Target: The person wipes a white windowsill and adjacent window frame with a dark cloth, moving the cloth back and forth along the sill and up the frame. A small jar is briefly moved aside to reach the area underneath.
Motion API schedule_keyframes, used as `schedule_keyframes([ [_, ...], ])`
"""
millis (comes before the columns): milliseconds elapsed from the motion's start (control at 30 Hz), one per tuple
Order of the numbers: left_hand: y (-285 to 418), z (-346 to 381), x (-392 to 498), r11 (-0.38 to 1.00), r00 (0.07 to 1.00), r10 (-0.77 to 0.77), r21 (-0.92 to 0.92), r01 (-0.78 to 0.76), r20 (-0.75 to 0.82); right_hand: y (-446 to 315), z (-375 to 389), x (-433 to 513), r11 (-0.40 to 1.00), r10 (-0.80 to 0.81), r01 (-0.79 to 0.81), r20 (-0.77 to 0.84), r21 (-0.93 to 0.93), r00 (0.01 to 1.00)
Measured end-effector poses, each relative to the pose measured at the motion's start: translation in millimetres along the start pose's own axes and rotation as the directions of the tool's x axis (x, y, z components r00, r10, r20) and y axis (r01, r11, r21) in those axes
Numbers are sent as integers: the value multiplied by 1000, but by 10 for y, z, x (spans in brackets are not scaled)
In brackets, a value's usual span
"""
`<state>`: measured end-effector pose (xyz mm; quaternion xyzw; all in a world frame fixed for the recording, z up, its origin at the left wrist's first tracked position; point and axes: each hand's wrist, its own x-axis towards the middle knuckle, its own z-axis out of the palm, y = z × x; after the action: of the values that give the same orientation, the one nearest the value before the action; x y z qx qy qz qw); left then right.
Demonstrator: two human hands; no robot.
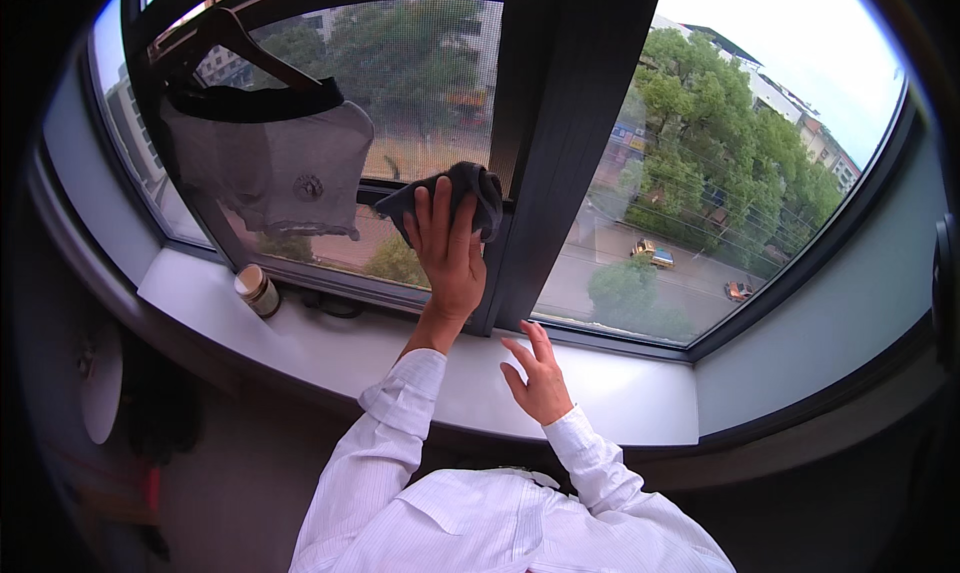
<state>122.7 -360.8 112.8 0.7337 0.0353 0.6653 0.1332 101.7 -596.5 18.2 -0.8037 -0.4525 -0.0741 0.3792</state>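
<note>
My left hand (452,261) presses a folded dark grey cloth (482,186) against the window frame, just below the insect screen (420,70). The palm and the fingers lie over the cloth and hide part of it. Lower and to the right, my right hand (541,381) hangs above the white windowsill (615,393) with its fingers apart and nothing in them. Its fingertips are close to the foot of the dark window post (570,122).
A grey and black garment (255,153) hangs from a wooden hanger (262,55) in front of the left pane. On the sill at left stands a jar (259,291) with a light lid. Beyond the right pane (712,198) are trees, a road and vehicles far below.
</note>
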Motion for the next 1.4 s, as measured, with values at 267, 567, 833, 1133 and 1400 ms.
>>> schedule_keyframes([
  [267,276,0,857,990,996,88,-107,-91,-33,-16,51,-95,1000,13,-12,-35,20,999],
  [567,925,171,957,909,969,237,-336,-246,-68,124,-63,-163,999,31,-27,-105,39,994],
  [833,1206,673,737,976,979,206,-71,-204,10,405,-369,-347,998,50,-46,-126,35,991],
  [1133,1146,770,-465,994,984,-15,112,-5,178,746,-642,-745,990,135,-128,-115,67,984],
  [1400,1148,675,-1460,981,936,-188,95,167,297,898,-735,-1017,986,144,-137,-71,99,987],
])
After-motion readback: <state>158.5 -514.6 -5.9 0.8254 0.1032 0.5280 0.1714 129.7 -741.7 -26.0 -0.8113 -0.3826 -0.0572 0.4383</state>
